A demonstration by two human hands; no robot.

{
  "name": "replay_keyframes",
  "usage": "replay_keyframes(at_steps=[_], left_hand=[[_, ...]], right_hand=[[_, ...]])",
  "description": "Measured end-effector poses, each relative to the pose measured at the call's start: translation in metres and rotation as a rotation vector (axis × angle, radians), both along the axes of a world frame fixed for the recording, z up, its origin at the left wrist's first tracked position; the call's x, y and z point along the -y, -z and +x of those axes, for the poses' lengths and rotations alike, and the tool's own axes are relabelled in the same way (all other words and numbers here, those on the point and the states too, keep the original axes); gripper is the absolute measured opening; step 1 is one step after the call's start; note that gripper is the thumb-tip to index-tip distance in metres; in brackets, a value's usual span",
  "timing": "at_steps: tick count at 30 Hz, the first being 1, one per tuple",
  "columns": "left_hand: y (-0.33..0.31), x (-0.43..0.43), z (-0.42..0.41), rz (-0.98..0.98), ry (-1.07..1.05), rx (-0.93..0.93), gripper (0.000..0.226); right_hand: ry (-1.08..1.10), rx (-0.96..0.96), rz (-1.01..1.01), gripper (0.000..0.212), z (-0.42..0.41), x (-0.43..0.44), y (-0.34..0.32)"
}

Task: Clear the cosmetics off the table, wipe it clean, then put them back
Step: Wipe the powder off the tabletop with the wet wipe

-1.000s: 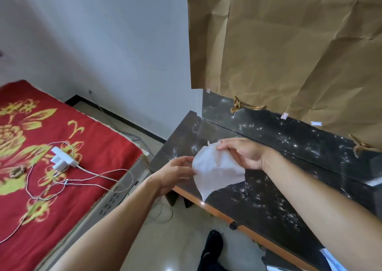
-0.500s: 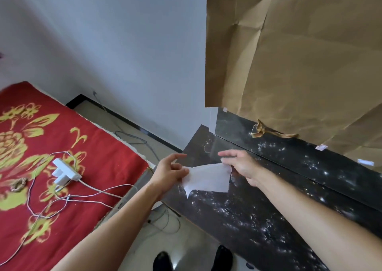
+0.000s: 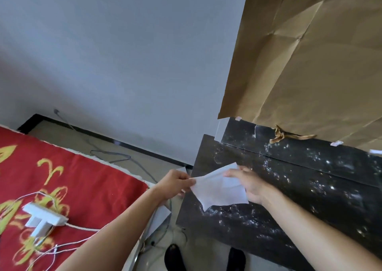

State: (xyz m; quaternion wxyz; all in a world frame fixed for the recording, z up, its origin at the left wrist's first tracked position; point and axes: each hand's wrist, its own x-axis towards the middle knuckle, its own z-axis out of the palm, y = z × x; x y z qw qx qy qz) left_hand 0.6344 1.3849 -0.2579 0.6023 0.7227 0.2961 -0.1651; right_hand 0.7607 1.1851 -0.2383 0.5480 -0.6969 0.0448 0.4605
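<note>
A white tissue (image 3: pixel 219 190) is stretched out above the left end of the black speckled table (image 3: pixel 289 204). My left hand (image 3: pixel 175 183) pinches its left corner just off the table's left edge. My right hand (image 3: pixel 251 184) holds the tissue's right side, fingers behind the sheet and over the tabletop. No cosmetics are in view on the table.
Brown paper (image 3: pixel 310 64) covers the wall behind the table's raised back ledge (image 3: pixel 299 153). On the left lies a red flowered bed (image 3: pixel 72 188) with a white power strip (image 3: pixel 44 219) and cables. Cables trail over the floor (image 3: pixel 115 153); black shoes (image 3: pixel 174 258) show below.
The tissue has been pulled from a crumpled bundle into a flatter sheet between both hands. The view has tilted up and to the left.
</note>
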Motion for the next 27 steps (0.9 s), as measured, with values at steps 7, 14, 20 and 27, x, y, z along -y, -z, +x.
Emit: replay_keyframes(at_steps=[7, 14, 20, 27], left_hand=[[0.072, -0.022, -0.028, 0.178, -0.142, -0.186, 0.017], [0.139, 0.007, -0.054, 0.153, -0.226, -0.314, 0.018], [0.162, 0.027, -0.044, 0.217, -0.306, -0.313, 0.031], [0.169, 0.038, -0.033, 0.324, -0.345, -0.328, 0.036]], right_hand=[[0.399, 0.344, -0.298, 0.034, 0.030, -0.032, 0.027], [-0.188, 1.066, -0.349, 0.013, 0.069, -0.105, 0.081], [-0.575, 1.154, -0.567, 0.023, 0.090, -0.092, 0.148], [-0.608, 1.172, -0.487, 0.029, 0.076, -0.091, 0.141]])
